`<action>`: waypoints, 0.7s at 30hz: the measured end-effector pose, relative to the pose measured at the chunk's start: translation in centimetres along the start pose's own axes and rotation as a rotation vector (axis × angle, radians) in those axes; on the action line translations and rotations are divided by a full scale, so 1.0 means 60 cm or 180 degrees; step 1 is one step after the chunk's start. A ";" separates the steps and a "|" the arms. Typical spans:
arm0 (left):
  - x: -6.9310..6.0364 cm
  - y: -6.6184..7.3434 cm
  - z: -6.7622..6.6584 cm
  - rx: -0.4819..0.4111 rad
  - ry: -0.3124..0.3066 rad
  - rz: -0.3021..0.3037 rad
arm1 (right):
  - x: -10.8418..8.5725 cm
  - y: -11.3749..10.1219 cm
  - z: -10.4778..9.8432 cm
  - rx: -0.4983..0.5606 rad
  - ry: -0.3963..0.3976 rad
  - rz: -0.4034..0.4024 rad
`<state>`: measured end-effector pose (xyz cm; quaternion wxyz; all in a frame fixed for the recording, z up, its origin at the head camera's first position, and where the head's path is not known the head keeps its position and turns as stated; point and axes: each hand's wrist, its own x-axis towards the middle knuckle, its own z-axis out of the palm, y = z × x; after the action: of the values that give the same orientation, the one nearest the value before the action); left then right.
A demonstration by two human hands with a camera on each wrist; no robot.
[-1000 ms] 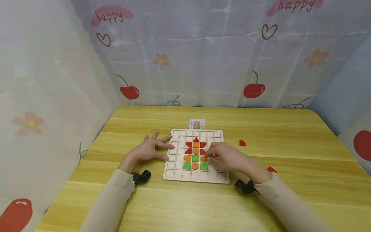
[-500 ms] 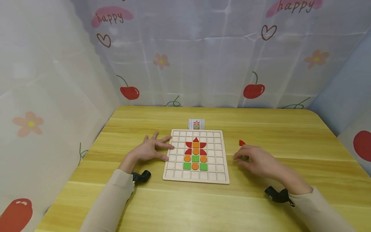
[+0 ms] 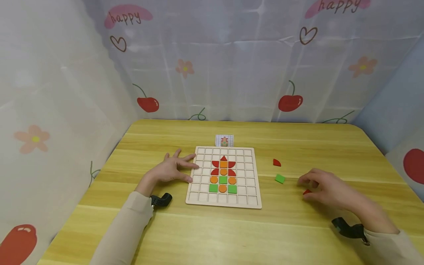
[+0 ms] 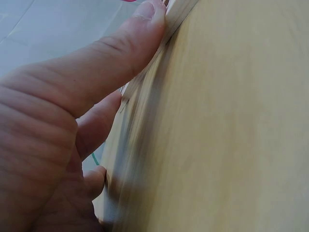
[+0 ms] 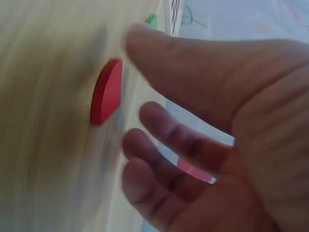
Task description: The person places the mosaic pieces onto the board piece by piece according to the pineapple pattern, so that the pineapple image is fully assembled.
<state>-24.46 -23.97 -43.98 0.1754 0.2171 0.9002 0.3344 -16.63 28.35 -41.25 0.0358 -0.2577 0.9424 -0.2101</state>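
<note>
A wooden grid board (image 3: pixel 248 198) lies on the table, with red, orange and green pieces set in its middle columns. My left hand (image 3: pixel 169 169) rests at the board's left edge, fingers spread; in the left wrist view its thumb (image 4: pixel 116 58) touches the rim. Off to the right, my right hand (image 3: pixel 331 189) hovers by a red quarter-circle piece (image 3: pixel 307 191), partly hidden by the fingers. The right wrist view shows that red piece (image 5: pixel 107 92) on the table, apart from the loosely bent fingers and thumb.
Between board and right hand lie a green square piece (image 3: pixel 279 179) and another red quarter-circle piece (image 3: pixel 276 162). A small pattern card (image 3: pixel 224 140) sits at the board's far edge. Printed curtains (image 3: pixel 212 73) stand behind the table and at both sides.
From an orange round piece on the board, my right hand has moved right, passing over the green square, to the near red piece. The left hand stays put.
</note>
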 end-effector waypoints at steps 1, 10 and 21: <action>0.000 0.000 0.000 -0.0002 -0.0003 0.0003 | -0.004 0.003 0.000 0.0018 -0.0073 0.0015; 0.001 -0.002 0.002 -0.0007 -0.0004 0.0003 | -0.008 0.016 -0.004 0.0100 -0.0443 0.0211; 0.003 -0.003 0.001 -0.0007 -0.0019 -0.0005 | 0.022 -0.011 0.013 -0.0045 -0.0279 0.0056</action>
<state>-24.63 -23.96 -44.16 0.1787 0.2171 0.8994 0.3347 -17.33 26.89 -41.66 0.0770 -0.2586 0.9437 -0.1915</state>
